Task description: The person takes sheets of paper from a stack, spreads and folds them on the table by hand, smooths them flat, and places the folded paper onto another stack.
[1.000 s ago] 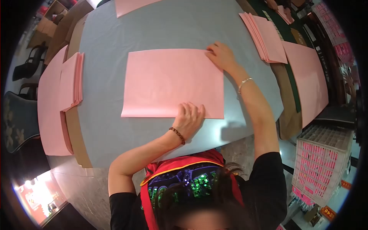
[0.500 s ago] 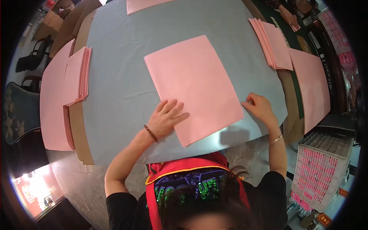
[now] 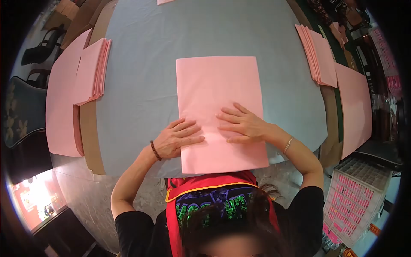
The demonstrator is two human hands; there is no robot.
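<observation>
A flat pink rectangular sheet (image 3: 218, 81), apparently folded cloth or paper, lies almost straight in front of me, its lower edge near the table's front edge. On its lower left side rests my left hand (image 3: 177, 136), fingers stretched out and spread over the edge. My right hand (image 3: 243, 125) lies flat on the sheet's right half with fingers apart, pointing left. Neither hand grips anything. Beneath the sheet is a table covered in grey-blue cloth (image 3: 141, 85).
Folded pink stacks stand at the left (image 3: 92, 70) and right (image 3: 317, 55) table edges. Larger pink sheets hang beyond them, on the left (image 3: 62, 103) and right (image 3: 355, 107). A white plastic crate (image 3: 355, 192) stands at lower right. Another person's hand (image 3: 340, 34) shows at upper right.
The pink sheet has turned upright and shifted toward me. My right hand has moved left from beside the sheet onto it and opened flat. My left hand stays at its left edge.
</observation>
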